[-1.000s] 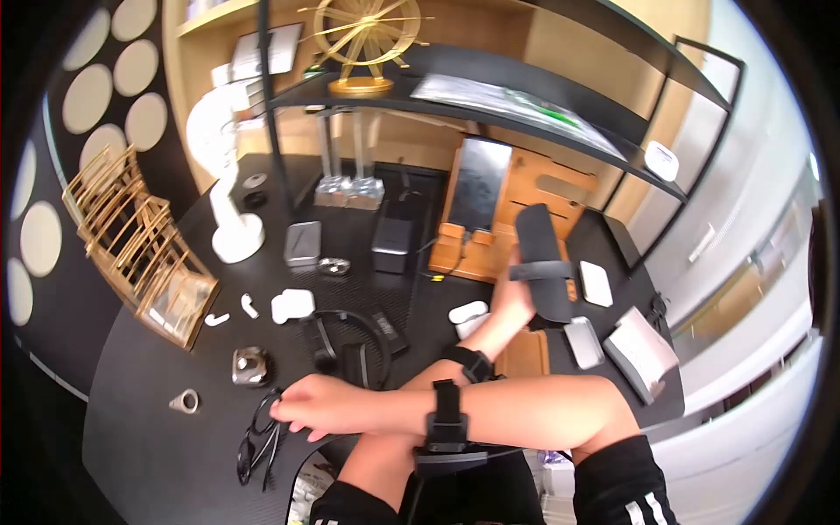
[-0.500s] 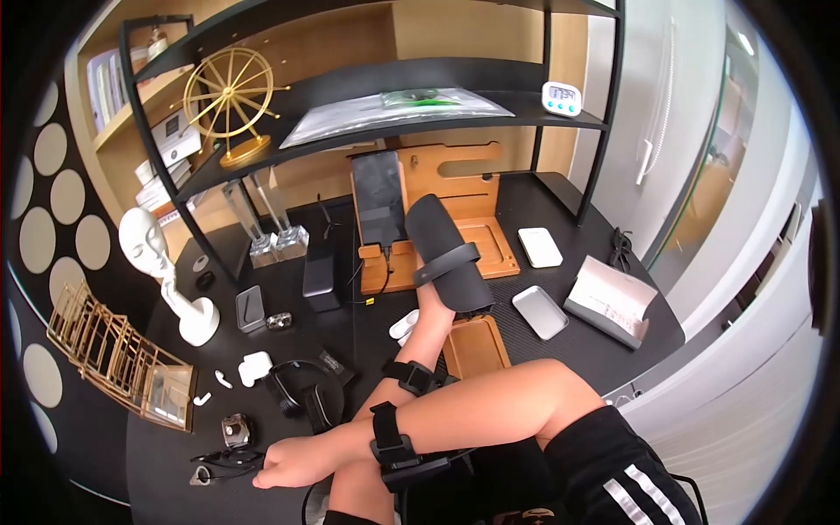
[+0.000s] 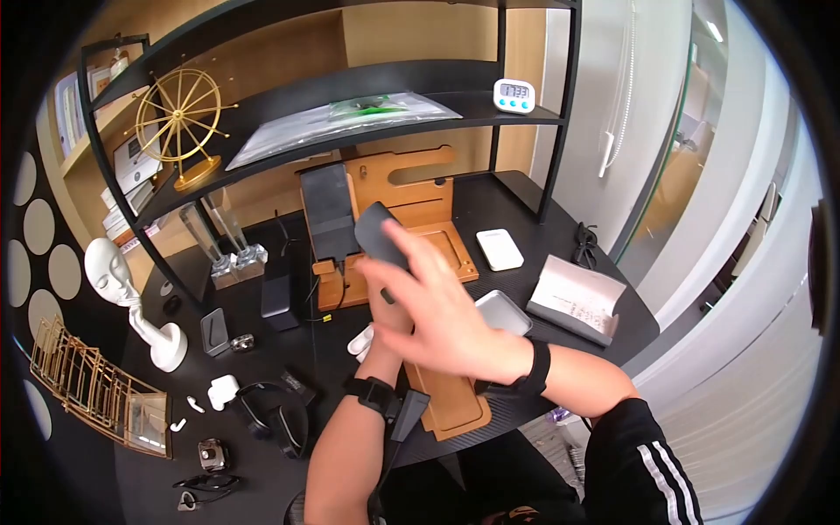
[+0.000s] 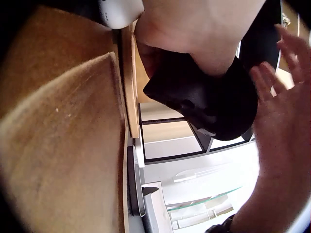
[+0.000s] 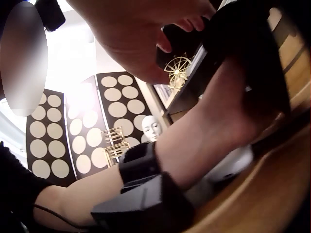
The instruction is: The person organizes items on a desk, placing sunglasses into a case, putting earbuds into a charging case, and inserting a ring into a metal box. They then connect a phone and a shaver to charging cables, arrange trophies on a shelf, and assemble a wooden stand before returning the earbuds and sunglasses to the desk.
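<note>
OK so, from my end of the feed, the big change is the right hand (image 3: 442,311). Half a second ago that arm crossed over the other one, with the hand down by a thin, dark, looped thing (image 3: 214,481) (glasses, maybe? can't tell). Now that thing lies on the black desk (image 3: 254,486), near the boxy silvery gadget (image 3: 212,454) and well apart from both hands.

The right hand has swung up in front of the left hand (image 4: 194,29), fingers spread wide, nothing in them that I can see. Whether it's touching anything, I can't tell. The left keeps its grip on the flat, elongated matte-black case (image 3: 376,229), held up in front of the light-brown wooden stand (image 3: 376,185).

My read: the looped thing is out of the way, and both hands are now free for the case.
</note>
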The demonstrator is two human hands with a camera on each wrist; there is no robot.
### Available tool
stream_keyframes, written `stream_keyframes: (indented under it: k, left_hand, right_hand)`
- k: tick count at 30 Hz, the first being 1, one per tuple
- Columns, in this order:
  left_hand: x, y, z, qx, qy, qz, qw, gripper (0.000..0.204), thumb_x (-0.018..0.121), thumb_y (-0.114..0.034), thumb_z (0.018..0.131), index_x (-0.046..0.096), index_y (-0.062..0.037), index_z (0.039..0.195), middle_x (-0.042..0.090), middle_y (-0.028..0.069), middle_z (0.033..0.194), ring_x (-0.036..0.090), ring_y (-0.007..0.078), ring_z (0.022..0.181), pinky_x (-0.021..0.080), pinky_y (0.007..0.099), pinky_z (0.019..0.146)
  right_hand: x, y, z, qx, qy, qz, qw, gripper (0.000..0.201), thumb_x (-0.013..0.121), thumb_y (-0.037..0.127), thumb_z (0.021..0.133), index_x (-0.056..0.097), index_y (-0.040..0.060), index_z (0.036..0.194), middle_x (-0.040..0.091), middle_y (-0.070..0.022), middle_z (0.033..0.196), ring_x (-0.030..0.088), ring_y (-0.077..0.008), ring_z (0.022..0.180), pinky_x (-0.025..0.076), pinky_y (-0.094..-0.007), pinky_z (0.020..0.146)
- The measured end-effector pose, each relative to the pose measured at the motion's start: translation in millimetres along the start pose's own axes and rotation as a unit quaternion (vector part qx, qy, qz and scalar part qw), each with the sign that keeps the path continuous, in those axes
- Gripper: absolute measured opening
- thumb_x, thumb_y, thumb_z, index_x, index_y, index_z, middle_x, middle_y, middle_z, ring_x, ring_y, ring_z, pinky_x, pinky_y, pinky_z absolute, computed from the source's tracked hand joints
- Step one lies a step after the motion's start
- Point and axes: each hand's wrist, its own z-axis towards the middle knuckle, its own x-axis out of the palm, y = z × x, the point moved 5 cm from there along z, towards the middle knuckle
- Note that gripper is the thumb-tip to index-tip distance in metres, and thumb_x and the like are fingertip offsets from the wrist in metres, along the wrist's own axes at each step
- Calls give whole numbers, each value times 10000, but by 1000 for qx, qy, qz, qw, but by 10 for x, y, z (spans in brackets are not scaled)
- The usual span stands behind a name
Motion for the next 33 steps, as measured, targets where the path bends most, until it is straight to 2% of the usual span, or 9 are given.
stream_keyframes:
  k: [3, 7, 11, 14, 17, 23, 26, 31, 33]
  left_hand:
    - [-38, -74, -7, -28, -41, 199, 979, 478, 580, -113, 883, 310, -72, 1276, 456, 86, 1211, 514, 183, 1078, 466, 310, 884]
    - [-70, 4, 5, -28, -48, 162, 985, 588, 648, -134, 827, 301, -24, 1289, 472, 117, 1207, 532, 177, 1043, 456, 295, 879]
    - [26, -99, -25, -84, -52, 189, 977, 621, 668, -155, 812, 312, 19, 1290, 515, 141, 1149, 550, 175, 993, 457, 286, 847]
    - [97, -66, -37, -104, -43, 142, 983, 597, 657, -198, 835, 325, 17, 1282, 531, 146, 1127, 557, 164, 961, 479, 272, 784]
    - [234, -116, -115, -149, -4, 190, 970, 705, 623, -331, 860, 242, 6, 1349, 558, 152, 1032, 607, 154, 786, 508, 259, 502]
    - [161, -4, -140, -191, 41, 277, 941, 651, 618, -278, 868, 279, 1, 1349, 597, 111, 845, 600, 133, 612, 487, 238, 509]
    - [88, 17, -113, -193, 27, 264, 945, 500, 595, -175, 870, 376, 5, 1281, 602, 97, 809, 603, 125, 607, 482, 237, 501]
    - [20, 75, -111, -176, 13, 253, 951, 341, 575, -111, 868, 481, 3, 1176, 616, 87, 756, 613, 129, 592, 482, 246, 500]
    - [6, 104, -111, -145, 21, 269, 952, 310, 574, -113, 863, 505, -18, 1150, 626, 92, 740, 619, 145, 589, 486, 277, 520]
  right_hand:
    - [-19, -358, -166, 92, 58, -68, 992, 733, 684, 185, 698, 352, 16, 1329, 321, -314, 1333, 360, -448, 1226, 348, -470, 993]
    - [-112, -586, -280, 178, 163, -34, 970, 685, 604, 173, 752, 318, -33, 1339, 462, -293, 1198, 560, -414, 983, 488, -420, 805]
    - [-281, -902, -308, 190, 122, 112, 968, 491, 522, 121, 845, 395, -40, 1291, 595, -227, 1007, 632, -321, 864, 514, -358, 731]
    - [-466, -1159, -451, 496, 23, 386, 777, 319, 507, 152, 906, 508, -6, 1183, 617, -88, 963, 637, -144, 807, 560, -291, 576]
    - [-633, -1405, -515, 498, 15, 451, 741, 248, 522, 127, 889, 527, 2, 1103, 617, -86, 945, 641, -167, 793, 578, -329, 576]
    - [-1009, -1879, -633, 540, -14, 369, 756, 150, 516, 115, 876, 528, 6, 978, 604, -85, 892, 643, -195, 736, 584, -356, 595]
    - [-1104, -2183, -647, 608, -121, 445, 647, 181, 436, 130, 899, 502, 6, 1014, 593, -134, 967, 634, -246, 833, 575, -383, 644]
    - [-861, -2695, -621, 581, -195, 463, 640, 266, 391, 170, 924, 475, 18, 1125, 588, -164, 1034, 607, -316, 911, 542, -444, 762]
    - [-651, -2961, -621, 548, -164, 523, 632, 369, 447, 238, 905, 436, 17, 1200, 520, -186, 1184, 516, -340, 1092, 449, -480, 920]
